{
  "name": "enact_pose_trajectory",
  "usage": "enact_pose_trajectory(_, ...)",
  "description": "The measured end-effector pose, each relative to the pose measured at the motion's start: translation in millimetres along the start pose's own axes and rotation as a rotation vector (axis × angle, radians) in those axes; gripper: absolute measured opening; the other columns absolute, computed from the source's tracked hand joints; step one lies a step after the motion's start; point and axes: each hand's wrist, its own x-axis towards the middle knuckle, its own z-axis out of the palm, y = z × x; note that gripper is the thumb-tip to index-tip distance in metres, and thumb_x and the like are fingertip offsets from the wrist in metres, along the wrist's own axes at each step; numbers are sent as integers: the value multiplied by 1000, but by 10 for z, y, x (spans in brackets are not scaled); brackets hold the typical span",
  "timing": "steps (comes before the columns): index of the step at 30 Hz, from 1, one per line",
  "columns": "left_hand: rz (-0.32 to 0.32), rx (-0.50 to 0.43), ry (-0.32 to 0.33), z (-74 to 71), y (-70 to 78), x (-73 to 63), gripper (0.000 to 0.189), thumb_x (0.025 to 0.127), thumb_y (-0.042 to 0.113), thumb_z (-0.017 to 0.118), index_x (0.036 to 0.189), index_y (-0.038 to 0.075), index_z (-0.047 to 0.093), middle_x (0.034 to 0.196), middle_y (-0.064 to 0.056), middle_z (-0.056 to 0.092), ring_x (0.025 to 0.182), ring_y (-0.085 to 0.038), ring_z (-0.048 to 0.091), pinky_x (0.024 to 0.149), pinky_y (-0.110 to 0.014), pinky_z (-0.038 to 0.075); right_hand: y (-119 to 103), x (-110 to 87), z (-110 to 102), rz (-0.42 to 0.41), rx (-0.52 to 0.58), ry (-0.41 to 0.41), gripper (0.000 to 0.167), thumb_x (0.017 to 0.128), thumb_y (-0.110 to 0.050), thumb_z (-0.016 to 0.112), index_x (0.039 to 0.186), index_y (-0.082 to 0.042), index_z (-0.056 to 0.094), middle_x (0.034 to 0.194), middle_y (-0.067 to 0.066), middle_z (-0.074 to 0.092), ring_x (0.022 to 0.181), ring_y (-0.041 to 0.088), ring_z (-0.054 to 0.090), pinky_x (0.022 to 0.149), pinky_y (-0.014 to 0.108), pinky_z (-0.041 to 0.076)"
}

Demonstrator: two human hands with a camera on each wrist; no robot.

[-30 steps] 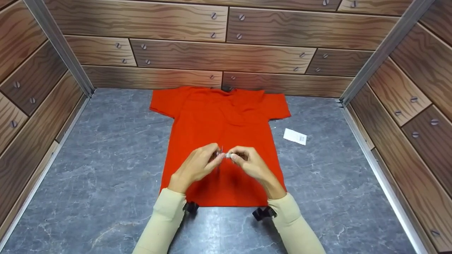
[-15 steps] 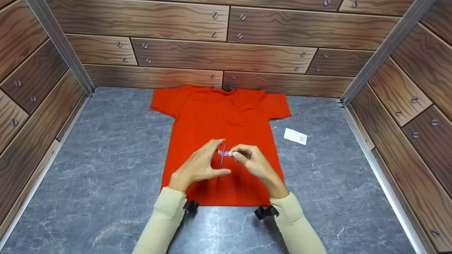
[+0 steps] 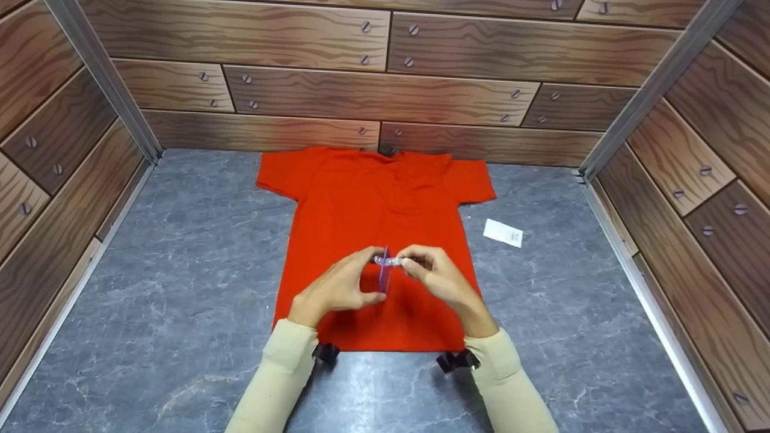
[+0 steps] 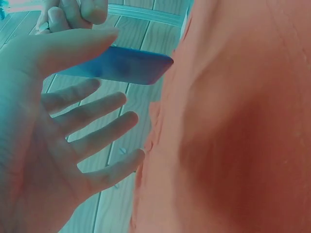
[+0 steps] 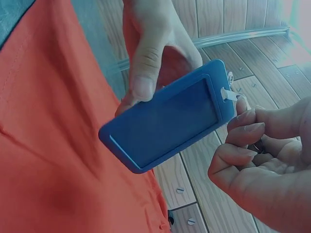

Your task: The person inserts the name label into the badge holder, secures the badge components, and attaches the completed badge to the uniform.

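Note:
A flat badge holder (image 3: 385, 278), violet in the head view and blue in the wrist views, is held edge-on above an orange-red T-shirt (image 3: 379, 210). My left hand (image 3: 337, 282) spans it by its edges, thumb on the near edge and index finger at the far one; the other fingers (image 4: 109, 131) stretch out loosely. My right hand (image 3: 439, 276) pinches a short clear strap clip (image 5: 230, 94) fixed through the slot at the holder's end. Facing the right wrist camera is the holder's framed window (image 5: 165, 121). Behind my right fingertips the clip's far end is hidden.
The T-shirt lies spread flat on a grey marbled surface (image 3: 198, 270), collar towards the back wall. A white printed card (image 3: 503, 233) lies right of it. Wood-patterned walls (image 3: 301, 90) enclose the back and both sides.
My left hand first pinched near the clip, then spread wide; now its thumb and index finger have closed onto the holder's edges. The holder has turned slightly. My right hand keeps its pinch.

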Motion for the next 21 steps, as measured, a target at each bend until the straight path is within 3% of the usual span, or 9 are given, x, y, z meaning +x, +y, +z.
enact_pose_trajectory(3,5,-1,-1,-5,3,2,78,86,30,84,152,17,43,144,-3,58,132,-27,58,114,-47,48,-18,-10,-7,-2,10,-15,18,103,-3,57,107,11,67,80,1,51,72,10,48,68,22,41)
enact_pose_trajectory(11,13,-5,5,-19,-23,-5,74,87,32,80,148,17,41,132,-3,62,122,-23,60,108,-42,53,-26,-18,-27,-18,19,-23,20,103,-6,58,108,11,68,80,0,52,72,9,48,67,20,40)
enact_pose_trajectory(15,16,-25,14,-28,-41,1,78,87,28,80,152,14,40,139,-4,59,124,-21,59,108,-42,53,-34,-31,-68,-12,-24,-10,20,103,-7,60,108,10,70,80,2,53,71,8,49,66,20,41)
enact_pose_trajectory(21,20,28,46,-62,-38,-13,80,86,26,81,154,14,41,142,-8,56,124,-25,58,107,-44,54,-59,-55,-152,5,-109,6,18,101,-6,63,107,7,73,80,11,61,70,17,56,66,21,48)
